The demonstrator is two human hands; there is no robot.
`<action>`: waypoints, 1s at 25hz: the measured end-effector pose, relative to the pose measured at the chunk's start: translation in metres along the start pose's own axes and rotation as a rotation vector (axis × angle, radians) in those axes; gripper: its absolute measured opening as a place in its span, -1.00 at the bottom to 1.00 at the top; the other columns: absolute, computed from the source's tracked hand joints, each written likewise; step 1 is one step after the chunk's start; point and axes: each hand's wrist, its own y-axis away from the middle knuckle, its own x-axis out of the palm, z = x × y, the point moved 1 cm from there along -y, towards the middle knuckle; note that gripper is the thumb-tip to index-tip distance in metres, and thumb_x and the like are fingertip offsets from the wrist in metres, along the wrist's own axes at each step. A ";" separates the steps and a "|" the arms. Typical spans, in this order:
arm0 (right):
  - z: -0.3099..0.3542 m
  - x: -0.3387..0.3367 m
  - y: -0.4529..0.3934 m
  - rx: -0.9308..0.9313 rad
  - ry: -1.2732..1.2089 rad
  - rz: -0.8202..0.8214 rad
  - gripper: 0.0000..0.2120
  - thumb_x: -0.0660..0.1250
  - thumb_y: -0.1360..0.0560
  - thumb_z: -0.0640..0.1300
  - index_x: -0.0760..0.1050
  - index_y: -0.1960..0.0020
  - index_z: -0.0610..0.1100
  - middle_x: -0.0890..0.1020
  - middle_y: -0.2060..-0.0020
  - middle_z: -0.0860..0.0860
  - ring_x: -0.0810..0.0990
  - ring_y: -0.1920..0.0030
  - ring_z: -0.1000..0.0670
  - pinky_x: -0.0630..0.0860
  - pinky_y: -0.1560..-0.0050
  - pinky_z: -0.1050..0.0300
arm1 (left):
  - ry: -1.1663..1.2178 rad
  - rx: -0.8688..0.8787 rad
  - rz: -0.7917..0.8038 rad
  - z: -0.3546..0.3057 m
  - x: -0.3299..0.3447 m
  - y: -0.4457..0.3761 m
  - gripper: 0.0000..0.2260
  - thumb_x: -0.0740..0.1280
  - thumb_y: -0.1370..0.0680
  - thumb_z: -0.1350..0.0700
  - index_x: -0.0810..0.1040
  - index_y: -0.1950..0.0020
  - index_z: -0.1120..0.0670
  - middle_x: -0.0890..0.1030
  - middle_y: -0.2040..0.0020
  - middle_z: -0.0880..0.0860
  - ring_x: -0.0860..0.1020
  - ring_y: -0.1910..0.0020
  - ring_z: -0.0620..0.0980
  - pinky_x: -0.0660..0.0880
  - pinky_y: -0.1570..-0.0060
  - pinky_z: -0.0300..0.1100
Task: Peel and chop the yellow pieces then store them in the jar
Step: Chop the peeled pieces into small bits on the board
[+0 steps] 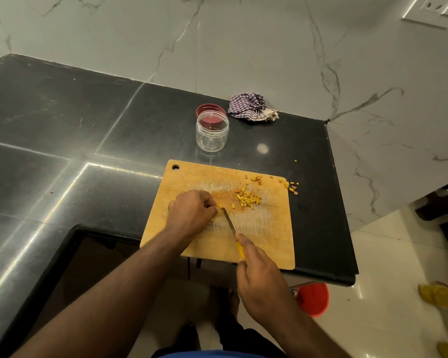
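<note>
Board position: you had the wooden cutting board [256, 251] squared at the near edge of the black counter [62, 125], probably so both forearms could reach over it without stretching.
Left hand: your left hand [189, 215] sat knuckles-up on the board, fingers curled tight and pinching a yellow piece [219, 207] at the fingertips; only a sliver of it showed beyond them, so the tucked fingers likely kept clear of the edge.
Right hand: your right hand [259, 275] was closed round the yellow handle of the knife [229, 220], forefinger laid along the top near the blade, which looked like a grip for short, controlled cuts.
Blade: its tip rested just beside your left fingertips, angled toward the piece.
Chopped pile: the cut yellow bits [247, 200] lay to the right of the blade, apart from your hold, leaving working room.
Scraps: what looked like peelings [255, 178] sat at the board's far right corner, with some spilled onto the counter just past it.
Jar: the clear jar [212, 131] stood open and empty just beyond the board, its red lid [207, 109] behind it, handy for filling.
Cloth: a checked cloth [251, 107] lay bunched to the right of the lid.
Stage: you appeared mid-chop, with storing not yet begun.
</note>
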 end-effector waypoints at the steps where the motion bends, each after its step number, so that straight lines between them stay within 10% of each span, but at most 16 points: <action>1: 0.001 0.000 -0.003 -0.004 0.002 -0.010 -0.51 0.07 -0.66 -0.13 0.11 -0.58 0.02 0.33 -0.46 0.10 0.29 -0.35 0.24 0.16 -0.27 0.49 | 0.005 -0.002 0.001 0.000 0.000 0.000 -0.95 0.41 -0.50 0.01 0.67 0.13 -0.08 0.65 0.14 -0.16 0.57 0.10 -0.09 0.55 0.00 0.06; 8: 0.007 0.004 -0.028 -0.002 0.074 0.022 -0.49 0.07 -0.66 -0.13 0.07 -0.59 0.01 0.34 -0.47 0.01 0.33 -0.42 0.05 0.29 -0.38 0.20 | 0.019 0.005 0.003 -0.002 -0.001 0.002 -0.94 0.41 -0.51 0.02 0.64 0.16 -0.10 0.62 0.17 -0.17 0.57 0.12 -0.10 0.56 0.02 0.05; 20: -0.006 -0.011 -0.012 0.046 -0.125 0.008 -0.54 0.14 -0.65 -0.14 0.24 -0.53 0.05 0.39 -0.43 0.12 0.33 -0.32 0.25 0.30 -0.34 0.34 | -0.010 -0.004 -0.055 -0.004 -0.004 0.003 -0.96 0.38 -0.50 0.00 0.56 0.14 -0.14 0.57 0.23 -0.18 0.56 0.15 -0.09 0.55 0.08 -0.04; 25: -0.011 -0.022 -0.012 0.107 -0.214 -0.050 -0.56 0.15 -0.64 -0.14 0.28 -0.47 0.17 0.51 -0.12 0.23 0.54 0.12 0.20 0.51 0.16 0.23 | 0.033 -0.002 -0.012 -0.003 -0.006 0.002 -0.91 0.35 -0.51 0.05 0.63 0.05 -0.11 0.61 0.14 -0.15 0.56 0.13 -0.11 0.57 0.06 -0.04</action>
